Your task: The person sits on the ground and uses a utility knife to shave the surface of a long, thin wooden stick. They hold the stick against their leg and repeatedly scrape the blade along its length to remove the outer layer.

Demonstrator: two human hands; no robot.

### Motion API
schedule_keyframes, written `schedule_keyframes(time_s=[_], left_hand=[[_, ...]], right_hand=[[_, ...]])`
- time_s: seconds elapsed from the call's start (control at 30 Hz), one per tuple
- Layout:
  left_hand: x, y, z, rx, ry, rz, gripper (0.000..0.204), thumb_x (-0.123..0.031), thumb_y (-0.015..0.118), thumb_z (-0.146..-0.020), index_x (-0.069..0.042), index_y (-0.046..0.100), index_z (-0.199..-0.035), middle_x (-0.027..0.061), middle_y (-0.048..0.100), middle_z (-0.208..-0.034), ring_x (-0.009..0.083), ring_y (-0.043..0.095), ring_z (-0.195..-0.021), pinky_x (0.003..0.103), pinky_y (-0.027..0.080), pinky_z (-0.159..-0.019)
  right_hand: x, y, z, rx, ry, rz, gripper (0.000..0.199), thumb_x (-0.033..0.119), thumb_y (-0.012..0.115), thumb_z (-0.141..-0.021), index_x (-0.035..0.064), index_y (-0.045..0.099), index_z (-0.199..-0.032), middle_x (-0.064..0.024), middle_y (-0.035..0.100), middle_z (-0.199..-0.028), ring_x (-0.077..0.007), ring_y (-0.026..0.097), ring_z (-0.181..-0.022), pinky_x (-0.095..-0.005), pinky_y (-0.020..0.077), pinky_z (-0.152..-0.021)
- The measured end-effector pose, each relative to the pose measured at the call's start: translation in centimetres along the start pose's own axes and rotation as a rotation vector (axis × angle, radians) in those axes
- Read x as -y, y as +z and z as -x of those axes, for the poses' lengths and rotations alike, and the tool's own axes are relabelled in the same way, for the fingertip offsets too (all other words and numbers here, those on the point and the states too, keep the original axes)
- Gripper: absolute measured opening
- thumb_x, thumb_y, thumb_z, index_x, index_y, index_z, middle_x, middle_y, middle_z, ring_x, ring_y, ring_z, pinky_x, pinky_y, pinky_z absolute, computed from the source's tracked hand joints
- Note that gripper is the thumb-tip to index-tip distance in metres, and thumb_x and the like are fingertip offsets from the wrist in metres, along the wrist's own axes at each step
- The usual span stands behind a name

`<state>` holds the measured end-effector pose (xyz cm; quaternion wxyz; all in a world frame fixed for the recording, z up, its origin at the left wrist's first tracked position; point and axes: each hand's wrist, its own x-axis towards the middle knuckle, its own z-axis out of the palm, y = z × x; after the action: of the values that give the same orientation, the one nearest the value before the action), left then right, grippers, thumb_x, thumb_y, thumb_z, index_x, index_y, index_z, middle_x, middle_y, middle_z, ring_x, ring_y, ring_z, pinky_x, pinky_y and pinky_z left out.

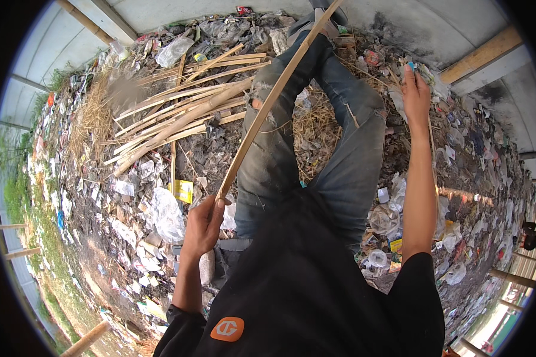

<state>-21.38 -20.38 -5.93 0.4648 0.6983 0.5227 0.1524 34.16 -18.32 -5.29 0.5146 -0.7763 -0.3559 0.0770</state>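
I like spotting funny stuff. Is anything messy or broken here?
Yes. The dirt ground is strewn with plastic wrappers and bags everywhere. The faded blue jeans have a torn hole at the knee, near the long split bamboo strip held in the left hand.

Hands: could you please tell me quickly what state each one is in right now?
Left hand: closed around the near end of a long bamboo strip.
Right hand: stretched out over the litter; grip cannot be told.
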Motion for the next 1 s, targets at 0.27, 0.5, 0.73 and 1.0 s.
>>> schedule_keyframes(time_s=[0.27,0.5,0.73,1.0], left_hand=[[-5.2,3.5,-6.9,0.116,-0.042,0.681,0.046,-0.033,0.048,-0.115,-0.001,0.059,-0.146,-0.0067,0.038,-0.064,0.0027,0.032,-0.053,0.022,0.026,-0.048],[-7.5,4.5,-7.9,0.093,0.043,0.665,0.049,-0.027,0.056,-0.112,-0.003,0.053,-0.154,-0.0077,0.042,-0.07,0.0018,0.035,-0.059,0.02,0.027,-0.051],[-7.9,4.8,-7.4,0.124,0.093,0.625,0.047,-0.022,0.059,-0.111,-0.003,0.053,-0.154,-0.0092,0.044,-0.072,0.0011,0.037,-0.061,0.02,0.03,-0.053],[-8.5,5.1,-6.8,0.061,0.158,0.253,0.044,-0.018,0.062,-0.109,-0.001,0.057,-0.149,-0.0041,0.049,-0.073,0.0029,0.042,-0.065,0.023,0.037,-0.057]], right_hand=[[7.7,5.7,10.1,0.727,-0.338,0.37,0.049,0.048,0.059,-0.106,0.0,0.065,-0.096,-0.0233,0.068,-0.078,-0.0465,0.067,-0.08,-0.0518,0.0504,-0.07],[11.1,7.5,16.1,0.778,-0.379,0.071,0.053,0.051,0.055,-0.107,0.0008,0.064,-0.096,-0.0227,0.065,-0.069,-0.0447,0.067,-0.069,-0.0519,0.0508,-0.063],[11.4,8.7,17.7,0.837,-0.461,0.1,0.058,0.057,0.053,-0.105,0.0024,0.065,-0.092,-0.023,0.065,-0.062,-0.0465,0.068,-0.065,-0.0552,0.0535,-0.061],[11.5,8.6,18.6,0.79,-0.551,0.119,0.053,0.056,0.056,-0.104,0.005,0.064,-0.09,-0.0201,0.065,-0.06,-0.0439,0.068,-0.059,-0.0537,0.0544,-0.057]])
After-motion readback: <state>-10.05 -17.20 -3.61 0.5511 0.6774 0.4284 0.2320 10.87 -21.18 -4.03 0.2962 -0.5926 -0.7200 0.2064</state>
